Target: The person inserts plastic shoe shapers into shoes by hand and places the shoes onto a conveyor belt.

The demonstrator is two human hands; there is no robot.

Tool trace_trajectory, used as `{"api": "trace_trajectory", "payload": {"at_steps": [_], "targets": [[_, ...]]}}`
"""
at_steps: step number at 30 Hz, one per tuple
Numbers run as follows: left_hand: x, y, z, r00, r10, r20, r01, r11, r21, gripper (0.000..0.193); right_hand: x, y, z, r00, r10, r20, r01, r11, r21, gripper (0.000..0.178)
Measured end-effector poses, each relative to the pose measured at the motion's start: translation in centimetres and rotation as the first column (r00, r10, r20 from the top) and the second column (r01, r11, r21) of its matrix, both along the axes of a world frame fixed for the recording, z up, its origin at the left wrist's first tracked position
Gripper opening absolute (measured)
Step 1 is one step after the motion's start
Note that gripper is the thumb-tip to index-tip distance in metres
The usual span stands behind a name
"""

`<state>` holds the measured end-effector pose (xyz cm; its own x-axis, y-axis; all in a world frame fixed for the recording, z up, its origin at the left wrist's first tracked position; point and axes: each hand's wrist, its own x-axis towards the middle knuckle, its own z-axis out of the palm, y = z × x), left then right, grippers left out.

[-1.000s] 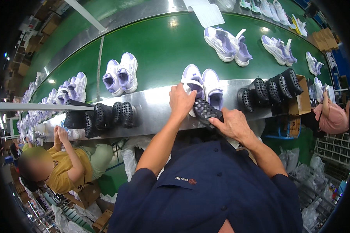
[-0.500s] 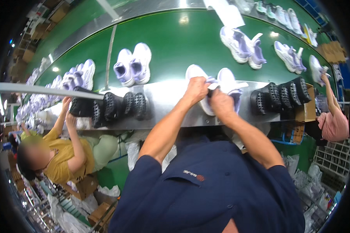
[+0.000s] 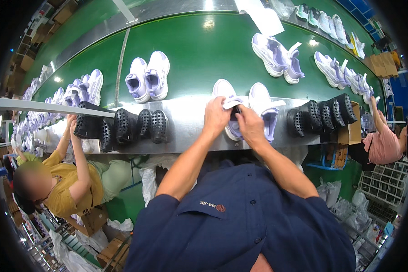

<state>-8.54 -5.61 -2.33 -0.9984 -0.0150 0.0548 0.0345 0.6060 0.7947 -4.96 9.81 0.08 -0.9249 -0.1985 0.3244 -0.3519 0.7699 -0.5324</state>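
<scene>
A white and lilac sneaker [image 3: 223, 87] rests on the metal ledge in front of me, toe pointing away. My left hand [image 3: 216, 115] is closed on its left side, at the raised white tongue or strap [image 3: 232, 103]. On the other side, my right hand [image 3: 250, 123] has its fingers bent into the shoe's opening, by something dark there that I cannot make out. Its matching sneaker [image 3: 259, 97] stands just right, untouched, with a white flap sticking out sideways.
Black perforated foot-shaped blocks [image 3: 159, 127] line the ledge on the left; more black blocks [image 3: 314, 115] stand on the right near a cardboard box [image 3: 354, 129]. Sneaker pairs [image 3: 148, 77] sit on the green conveyor belt [image 3: 190, 54]. Co-workers flank me, one in a yellow shirt [image 3: 63, 188].
My right hand's fingers have shifted at the shoe opening, and the white tongue now shows more plainly between my hands. At far right, a co-worker's hand has moved among the shoes.
</scene>
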Motion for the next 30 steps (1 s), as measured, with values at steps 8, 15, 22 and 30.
{"api": "trace_trajectory", "payload": {"at_steps": [8,15,22,30], "targets": [[4.3,1.7,-0.2,0.975,0.140,0.173,-0.120,0.985,-0.122,0.061,-2.0,1.6,-1.5,0.851,-0.173,0.496,0.255,0.962,-0.102,0.037],[3.4,-1.6,-2.5,0.999,0.027,-0.042,-0.031,0.993,-0.116,0.047,-3.4,0.0,-0.9,0.958,0.280,0.067,-0.266,0.949,-0.171,0.051],[3.1,-0.2,-3.0,0.999,0.038,0.005,-0.038,0.999,-0.038,0.043,-5.1,0.6,-0.7,0.810,0.579,0.093,-0.583,0.812,0.021,0.028],[3.1,1.7,1.5,0.990,0.081,-0.117,-0.091,0.993,-0.081,0.037,-3.6,0.2,-1.4,0.959,0.279,-0.048,-0.283,0.951,-0.124,0.055]]}}
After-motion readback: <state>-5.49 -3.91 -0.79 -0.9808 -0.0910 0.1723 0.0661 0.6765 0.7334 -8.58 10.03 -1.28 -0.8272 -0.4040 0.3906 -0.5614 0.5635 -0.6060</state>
